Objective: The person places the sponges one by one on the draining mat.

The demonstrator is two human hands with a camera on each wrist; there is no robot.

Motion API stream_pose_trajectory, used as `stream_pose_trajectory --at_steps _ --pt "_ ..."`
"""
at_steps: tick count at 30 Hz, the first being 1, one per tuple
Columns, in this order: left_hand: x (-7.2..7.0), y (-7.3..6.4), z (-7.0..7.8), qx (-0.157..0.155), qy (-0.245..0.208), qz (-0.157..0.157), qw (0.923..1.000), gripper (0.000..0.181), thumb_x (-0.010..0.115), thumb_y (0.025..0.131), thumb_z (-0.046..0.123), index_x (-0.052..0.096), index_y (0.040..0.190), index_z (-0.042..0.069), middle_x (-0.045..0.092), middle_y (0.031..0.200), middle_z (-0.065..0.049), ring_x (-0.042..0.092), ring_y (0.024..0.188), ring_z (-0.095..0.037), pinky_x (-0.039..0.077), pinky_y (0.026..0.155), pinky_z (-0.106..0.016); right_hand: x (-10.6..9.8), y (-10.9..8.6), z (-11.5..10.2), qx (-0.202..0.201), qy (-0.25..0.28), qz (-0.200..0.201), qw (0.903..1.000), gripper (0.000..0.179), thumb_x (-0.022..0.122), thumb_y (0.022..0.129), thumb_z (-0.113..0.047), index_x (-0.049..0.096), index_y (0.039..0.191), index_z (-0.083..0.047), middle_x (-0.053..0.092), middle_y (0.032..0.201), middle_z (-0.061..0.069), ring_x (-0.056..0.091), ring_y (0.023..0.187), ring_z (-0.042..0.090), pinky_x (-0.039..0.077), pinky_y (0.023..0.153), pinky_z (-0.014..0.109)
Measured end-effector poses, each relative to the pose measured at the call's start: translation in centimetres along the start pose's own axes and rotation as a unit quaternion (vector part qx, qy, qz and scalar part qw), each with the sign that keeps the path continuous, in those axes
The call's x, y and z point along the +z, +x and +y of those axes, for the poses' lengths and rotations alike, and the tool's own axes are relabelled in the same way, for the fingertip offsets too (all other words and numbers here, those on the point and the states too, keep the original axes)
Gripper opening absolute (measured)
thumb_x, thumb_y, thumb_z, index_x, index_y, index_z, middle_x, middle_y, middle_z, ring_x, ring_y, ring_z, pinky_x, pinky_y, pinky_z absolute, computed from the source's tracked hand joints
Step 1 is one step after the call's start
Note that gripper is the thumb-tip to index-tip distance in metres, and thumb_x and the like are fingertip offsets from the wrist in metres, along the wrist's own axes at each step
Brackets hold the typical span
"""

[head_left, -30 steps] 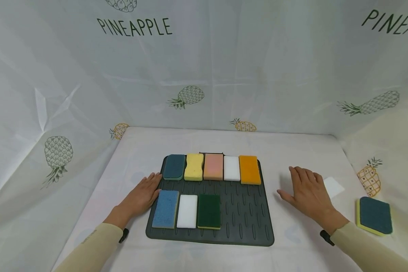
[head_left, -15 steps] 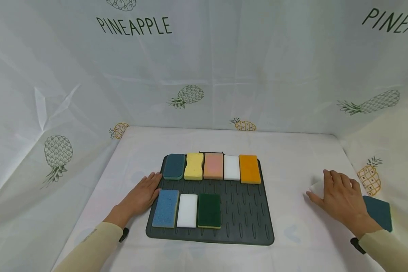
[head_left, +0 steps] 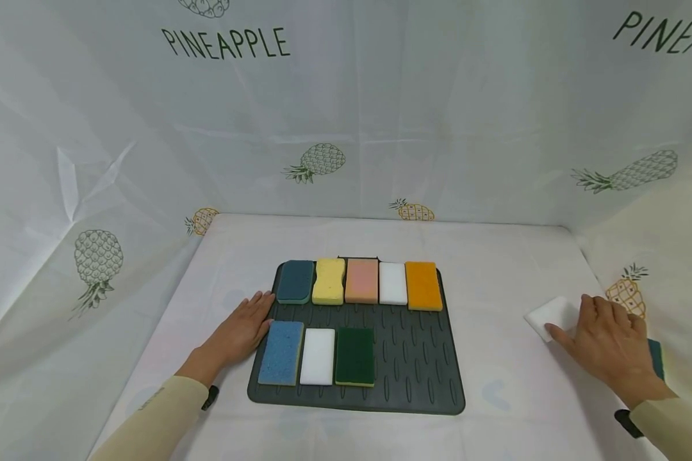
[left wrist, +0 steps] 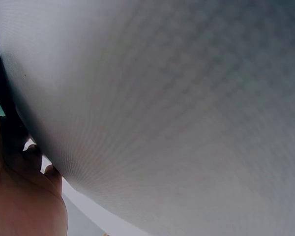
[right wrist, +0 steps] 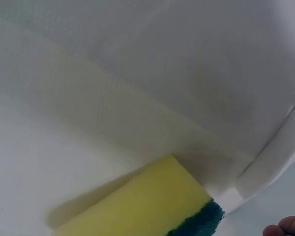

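My left hand rests flat at the left edge of a dark ribbed mat, fingertips touching its rim. Past the mat's right side, my right hand hovers with loosely bent fingers, its thumb tip at a white sponge on the table. Mostly covered by that hand and wrist is a sponge with a dark teal scouring pad; the right wrist view shows its yellow side. Fingertips appear at that view's lower right corner, apart from the yellow sponge. A palm and fingers edge the left wrist view.
Along the mat's back lie teal, yellow, pink, white and orange sponges. Its front row has blue, white and dark green ones. A pineapple-print sheet surrounds the table.
My right hand has moved right, passing over the white sponge, which now shows beside the thumb, slightly shifted left and turned. The teal sponge has become mostly hidden. My left hand stays still.
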State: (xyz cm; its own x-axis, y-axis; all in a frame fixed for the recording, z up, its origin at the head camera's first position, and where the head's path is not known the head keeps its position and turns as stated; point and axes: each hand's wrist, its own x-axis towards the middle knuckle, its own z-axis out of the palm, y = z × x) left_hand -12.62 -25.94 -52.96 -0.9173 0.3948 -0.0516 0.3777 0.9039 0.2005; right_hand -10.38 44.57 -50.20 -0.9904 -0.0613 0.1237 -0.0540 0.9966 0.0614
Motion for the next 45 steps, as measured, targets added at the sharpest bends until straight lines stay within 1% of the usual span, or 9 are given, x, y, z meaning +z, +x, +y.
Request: stream_pose_trajectory --at_steps 5,9,12,16,25,31,35,40,45 --pt "0.0 -0.1 0.0 -0.004 0.000 -0.004 1.0000 0.061 0.051 0.113 0.025 0.033 0.163 -0.004 0.038 0.167 -0.023 0.031 0.157 -0.044 0.028 0.128 -0.061 -0.1 -0.1 -0.1 0.012 0.012 -0.005 0.9998 0.108 0.066 0.092 -0.073 0.037 0.137 0.021 0.045 0.131 0.043 0.040 0.119 0.065 0.037 0.086 0.079" --pt "0.1 -0.2 0.0 -0.008 -0.001 -0.003 1.0000 0.061 0.051 0.112 0.025 0.033 0.163 -0.005 0.038 0.167 -0.023 0.031 0.157 -0.044 0.028 0.128 -0.061 -0.2 -0.2 -0.5 0.022 0.021 0.001 0.9995 0.105 0.069 0.087 -0.076 0.043 0.126 0.019 0.050 0.123 0.042 0.045 0.110 0.063 0.039 0.078 0.072" --pt "0.1 -0.2 0.0 -0.008 -0.002 -0.001 1.0000 0.061 0.052 0.112 0.025 0.033 0.163 -0.005 0.038 0.167 -0.023 0.031 0.157 -0.044 0.027 0.128 -0.061 -0.1 -0.2 -0.8 0.023 0.029 0.013 0.9992 0.099 0.075 0.084 -0.073 0.045 0.116 0.015 0.053 0.117 0.040 0.047 0.104 0.060 0.039 0.074 0.067" --pt "0.2 -0.2 -0.1 -0.006 -0.002 0.003 1.0000 0.061 0.052 0.112 0.025 0.034 0.162 -0.005 0.038 0.167 -0.023 0.032 0.157 -0.044 0.028 0.127 -0.062 -0.1 -0.2 -1.3 0.015 0.027 0.031 0.9990 0.096 0.080 0.081 -0.068 0.045 0.115 0.015 0.053 0.114 0.040 0.047 0.102 0.059 0.039 0.074 0.067" --pt "0.1 -0.2 -0.1 -0.001 0.002 0.006 1.0000 0.061 0.054 0.112 0.025 0.035 0.162 -0.005 0.039 0.167 -0.023 0.033 0.156 -0.044 0.029 0.127 -0.061 0.4 0.2 -2.1 0.004 0.023 0.067 0.9975 0.102 0.087 0.066 -0.074 0.038 0.104 0.007 0.052 0.098 0.034 0.048 0.086 0.053 0.036 0.062 0.055" --pt "0.2 -0.1 -0.1 -0.002 0.008 0.000 1.0000 0.062 0.052 0.112 0.027 0.033 0.163 -0.004 0.038 0.168 -0.022 0.032 0.157 -0.042 0.029 0.127 -0.060 0.6 0.6 -2.1 0.001 0.014 0.061 0.9980 0.114 0.088 0.068 -0.068 0.039 0.125 0.017 0.049 0.113 0.040 0.045 0.102 0.060 0.039 0.072 0.067" --pt "0.0 -0.1 0.0 0.001 0.006 0.004 1.0000 0.061 0.053 0.112 0.025 0.035 0.162 -0.005 0.039 0.166 -0.023 0.033 0.156 -0.044 0.029 0.127 -0.061 0.6 1.0 -2.2 -0.021 0.007 0.076 0.9969 0.118 0.089 0.068 -0.062 0.039 0.137 0.019 0.049 0.122 0.041 0.044 0.111 0.061 0.040 0.079 0.072" --pt "-0.2 -0.1 0.2 0.003 0.004 0.006 1.0000 0.060 0.053 0.112 0.024 0.035 0.162 -0.004 0.040 0.166 -0.023 0.034 0.156 -0.044 0.030 0.126 -0.061 0.3 1.8 -2.4 -0.056 -0.001 0.101 0.9933 0.118 0.089 0.067 -0.059 0.039 0.140 0.019 0.049 0.126 0.041 0.046 0.113 0.061 0.042 0.083 0.074" --pt "-0.2 0.0 0.2 0.001 0.007 0.005 1.0000 0.061 0.053 0.112 0.025 0.035 0.162 -0.004 0.039 0.166 -0.023 0.034 0.156 -0.044 0.030 0.127 -0.061 -0.1 2.8 -3.3 -0.081 0.006 0.116 0.9900 0.115 0.077 0.075 -0.069 0.039 0.141 0.018 0.049 0.129 0.040 0.046 0.115 0.060 0.042 0.085 0.074"
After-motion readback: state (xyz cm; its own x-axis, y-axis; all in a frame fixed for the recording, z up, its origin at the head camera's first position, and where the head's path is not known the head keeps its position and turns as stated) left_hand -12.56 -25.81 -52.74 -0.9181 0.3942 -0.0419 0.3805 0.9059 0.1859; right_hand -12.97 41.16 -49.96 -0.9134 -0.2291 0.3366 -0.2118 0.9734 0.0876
